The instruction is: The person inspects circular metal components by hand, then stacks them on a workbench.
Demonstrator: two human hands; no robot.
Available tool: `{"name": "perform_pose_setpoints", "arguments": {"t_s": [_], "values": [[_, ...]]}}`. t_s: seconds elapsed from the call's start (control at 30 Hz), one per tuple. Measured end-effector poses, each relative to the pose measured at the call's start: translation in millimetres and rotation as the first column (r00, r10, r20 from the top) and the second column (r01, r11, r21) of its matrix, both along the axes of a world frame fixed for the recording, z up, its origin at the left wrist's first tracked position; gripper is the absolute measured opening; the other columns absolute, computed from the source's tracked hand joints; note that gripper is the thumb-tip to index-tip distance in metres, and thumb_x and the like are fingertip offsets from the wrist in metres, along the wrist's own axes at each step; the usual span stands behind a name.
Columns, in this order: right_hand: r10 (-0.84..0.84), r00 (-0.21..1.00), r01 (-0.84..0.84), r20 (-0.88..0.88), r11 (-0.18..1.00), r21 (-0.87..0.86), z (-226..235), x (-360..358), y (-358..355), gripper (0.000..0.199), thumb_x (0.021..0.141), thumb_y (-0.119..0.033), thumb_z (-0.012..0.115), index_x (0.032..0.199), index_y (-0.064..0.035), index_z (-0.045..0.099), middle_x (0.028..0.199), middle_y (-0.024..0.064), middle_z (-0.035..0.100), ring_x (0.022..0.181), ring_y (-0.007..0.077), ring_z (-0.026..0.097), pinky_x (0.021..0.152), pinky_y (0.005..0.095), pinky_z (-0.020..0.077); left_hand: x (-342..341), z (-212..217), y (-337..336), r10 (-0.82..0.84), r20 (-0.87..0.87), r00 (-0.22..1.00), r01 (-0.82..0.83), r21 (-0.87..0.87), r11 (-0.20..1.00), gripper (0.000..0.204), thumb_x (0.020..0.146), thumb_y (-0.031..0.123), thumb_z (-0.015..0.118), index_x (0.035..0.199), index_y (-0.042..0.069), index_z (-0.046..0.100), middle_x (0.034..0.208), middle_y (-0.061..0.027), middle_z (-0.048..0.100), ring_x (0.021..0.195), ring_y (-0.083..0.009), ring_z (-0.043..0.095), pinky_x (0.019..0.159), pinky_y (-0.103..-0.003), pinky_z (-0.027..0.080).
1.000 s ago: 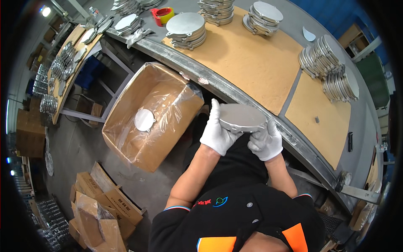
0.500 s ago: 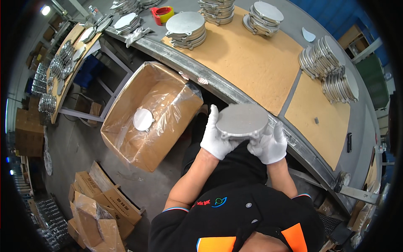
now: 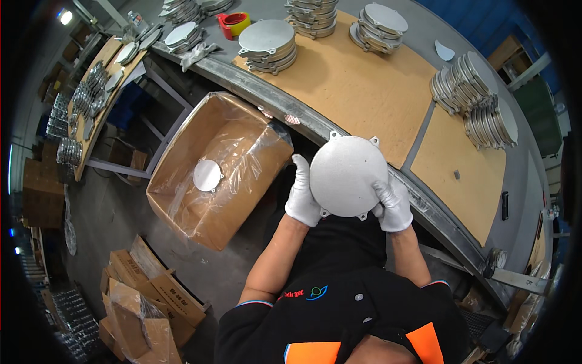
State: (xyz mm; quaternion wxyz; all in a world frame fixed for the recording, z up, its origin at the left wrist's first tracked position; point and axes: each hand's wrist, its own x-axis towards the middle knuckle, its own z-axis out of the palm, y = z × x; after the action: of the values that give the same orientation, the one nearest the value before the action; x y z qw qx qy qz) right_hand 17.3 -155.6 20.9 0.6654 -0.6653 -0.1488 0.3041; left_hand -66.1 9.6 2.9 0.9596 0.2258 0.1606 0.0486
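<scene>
A round grey metal cover (image 3: 347, 176) with small lugs around its rim is held up in front of my body, its flat face toward me. My right hand (image 3: 394, 205), in a white glove, grips its right edge with the thumb over the face. At the left edge is my left hand (image 3: 303, 197), also gloved; its thumb points up beside the rim, and the fingers are hidden behind the cover. Both hands are near the front edge of the workbench (image 3: 424, 206).
Left of me stands an open carton (image 3: 242, 209) lined with clear plastic, one round cover (image 3: 207, 175) inside. Stacked covers (image 3: 267, 45) line the bench's far side, with leaning rows (image 3: 467, 82) at right. A tape roll (image 3: 235, 24) lies at the back; flattened cartons (image 3: 154, 285) lie on the floor.
The cover has tilted up from nearly flat, so its round face now shows fully. My right thumb has come onto the face, and my left hand has shifted slightly left.
</scene>
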Motion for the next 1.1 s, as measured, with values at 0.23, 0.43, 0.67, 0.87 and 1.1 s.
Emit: {"name": "perform_pose_setpoints", "arguments": {"t_s": [0.23,0.43,0.67,0.87,1.1], "values": [[0.058,0.700,-0.029,0.712,0.998,-0.053,4,12,-3,0.031,0.078,0.005,0.062,0.109,0.0005,0.059,0.087,0.0089,0.062,0.071,0.0177,0.060,0.061,0.0273,0.0485,13,-5,10,0.160,0.036,0.986,-0.162,0.385,0.909,0.073,0.093,0.058,0.024,0.144,0.006,0.021,0.144,-0.0172,0.028,0.134,-0.0273,0.027,0.105,-0.040,0.034],[-0.008,0.229,0.162,0.973,0.986,-0.030,2,5,-1,0.058,0.072,0.013,0.059,0.127,-0.0005,0.047,0.121,0.0270,0.050,0.108,0.0386,0.055,0.090,0.0388,0.0468,9,11,2,0.092,0.288,0.953,-0.047,-0.160,0.986,0.064,0.095,0.050,0.034,0.142,0.007,0.025,0.137,-0.0144,0.040,0.124,-0.0270,0.043,0.103,-0.041,0.038],[-0.002,0.337,0.227,0.942,0.971,-0.079,3,2,-3,0.068,0.072,0.006,0.067,0.133,0.0048,0.038,0.129,0.0249,0.047,0.114,0.0372,0.052,0.092,0.0383,0.0457,11,11,-1,0.113,0.300,0.947,-0.075,-0.137,0.988,0.066,0.094,0.052,0.036,0.141,0.006,0.027,0.138,-0.0136,0.039,0.124,-0.0272,0.042,0.103,-0.041,0.037],[-0.042,0.395,0.172,0.918,0.985,-0.029,5,3,0,0.067,0.073,0.003,0.068,0.133,0.0036,0.038,0.131,0.0210,0.047,0.111,0.0333,0.053,0.089,0.0352,0.0447,15,8,0,0.152,0.291,0.945,-0.106,-0.166,0.980,0.065,0.093,0.052,0.036,0.143,0.011,0.023,0.140,-0.0132,0.036,0.125,-0.0287,0.041,0.102,-0.043,0.037],[0.172,0.096,-0.004,0.980,0.985,-0.172,15,17,-1,0.057,0.066,0.010,0.063,0.122,-0.0017,0.054,0.101,0.0154,0.061,0.084,0.0279,0.060,0.071,0.0342,0.0479,14,1,7,0.069,0.282,0.957,-0.046,-0.086,0.995,0.079,0.089,0.063,0.029,0.146,0.010,0.013,0.148,-0.0117,0.024,0.134,-0.0281,0.029,0.109,-0.042,0.028]]}}
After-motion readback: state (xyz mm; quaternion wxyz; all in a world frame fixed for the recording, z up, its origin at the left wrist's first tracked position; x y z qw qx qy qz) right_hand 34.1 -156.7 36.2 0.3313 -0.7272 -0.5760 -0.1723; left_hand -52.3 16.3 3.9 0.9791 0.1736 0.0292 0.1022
